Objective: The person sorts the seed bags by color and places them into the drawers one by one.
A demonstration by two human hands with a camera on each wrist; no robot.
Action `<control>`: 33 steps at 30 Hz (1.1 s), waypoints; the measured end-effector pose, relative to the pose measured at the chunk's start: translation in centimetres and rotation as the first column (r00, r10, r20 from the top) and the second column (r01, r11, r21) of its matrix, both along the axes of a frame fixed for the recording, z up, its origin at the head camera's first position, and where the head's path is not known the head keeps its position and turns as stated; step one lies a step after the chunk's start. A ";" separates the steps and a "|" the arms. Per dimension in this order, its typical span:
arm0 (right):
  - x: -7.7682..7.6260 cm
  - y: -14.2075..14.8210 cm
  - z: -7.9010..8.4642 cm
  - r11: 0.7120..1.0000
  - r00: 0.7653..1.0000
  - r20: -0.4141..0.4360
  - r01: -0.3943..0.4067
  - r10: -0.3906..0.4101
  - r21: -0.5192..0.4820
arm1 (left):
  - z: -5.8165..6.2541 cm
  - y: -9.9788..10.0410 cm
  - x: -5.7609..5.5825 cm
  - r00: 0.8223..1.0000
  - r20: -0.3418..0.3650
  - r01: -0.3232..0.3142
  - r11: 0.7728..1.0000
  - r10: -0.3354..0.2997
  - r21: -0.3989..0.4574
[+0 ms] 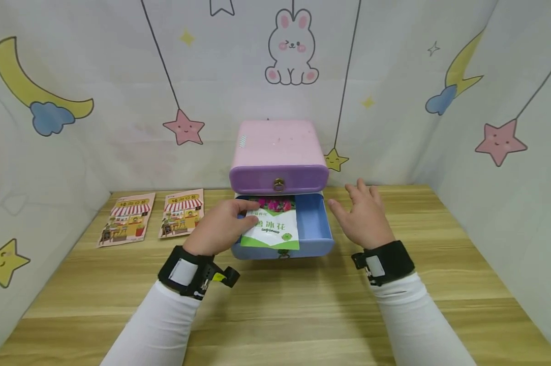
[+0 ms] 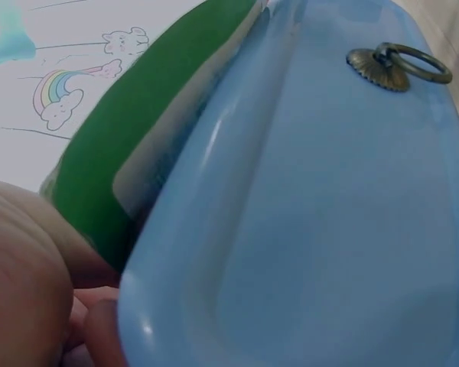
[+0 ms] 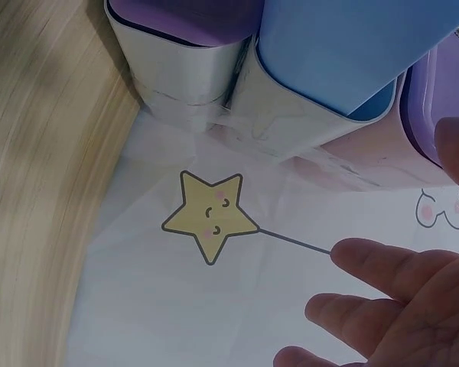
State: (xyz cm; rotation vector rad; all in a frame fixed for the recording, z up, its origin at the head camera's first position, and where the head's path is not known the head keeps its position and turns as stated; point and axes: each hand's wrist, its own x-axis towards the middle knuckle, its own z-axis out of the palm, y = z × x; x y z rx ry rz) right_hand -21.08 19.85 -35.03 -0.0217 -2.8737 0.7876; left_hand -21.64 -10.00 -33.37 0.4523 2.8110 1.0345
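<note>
A blue drawer (image 1: 314, 216) is pulled out of a small chest below a purple drawer (image 1: 252, 180). Over its left part lies a white and green packet with pink flowers (image 1: 275, 231), its lower edge reaching the drawer front. My left hand (image 1: 217, 229) pinches the packet by its left side. In the left wrist view the packet's green edge (image 2: 141, 126) rises beside the blue drawer front (image 2: 329, 199). To the right of the drawer my right hand (image 1: 366, 218) is raised with spread fingers, holding nothing. Its fingers (image 3: 382, 267) stand apart from the chest.
Two pink packets with a shop picture, one at the far left (image 1: 128, 219) and one nearer the chest (image 1: 181, 213), lie on the wooden table (image 1: 284, 315). The chest's pink top (image 1: 275, 142) stands near the back curtain (image 1: 394, 66). A brass ring pull (image 2: 417, 65) hangs on the blue drawer.
</note>
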 end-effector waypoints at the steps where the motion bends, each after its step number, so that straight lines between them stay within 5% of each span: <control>1: 0.0 0.0 0.0 1.000 1.000 0.000 -0.001 0.001 0.001 | 0.0 0.0 0.0 1.000 0.002 -0.005 1.000 0.005 0.000; 33: -0.1 -0.2 -0.3 1.000 1.000 -0.004 -0.008 0.008 0.012 | -0.4 0.5 -0.8 0.999 -0.022 -0.045 0.998 0.046 0.043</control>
